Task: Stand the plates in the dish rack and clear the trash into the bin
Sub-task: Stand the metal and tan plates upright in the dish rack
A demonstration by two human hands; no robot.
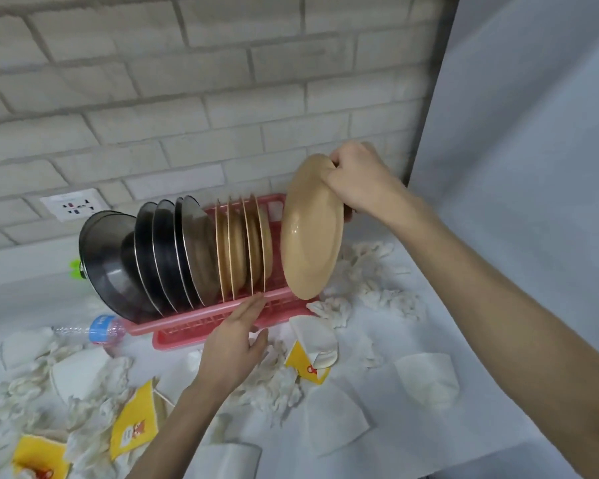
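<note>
Tan plate (310, 233) held on edge, tilted slightly, at the right end of the pink dish rack (201, 318), just beside the last standing plate; whether its lower rim touches the rack is hard to tell. Gripped at the top rim by the right hand (357, 178), fingers curled round the edge. Left hand (236, 344) flat and relaxed, straight fingertips touching the rack's front rail, holding nothing. Inside the rack, a row of tan plates (242, 247) upright, then dark plates (163, 250) leaning left, then a dark bowl (108, 254) at the far left end. Around the rack on the white counter (498, 426): crumpled tissues (370, 274), a plastic bottle (97, 330) lying on its side, yellow paper cups (306, 361), white paper cups (427, 378). Behind, a brick wall (187, 98) with a socket (71, 203).
</note>
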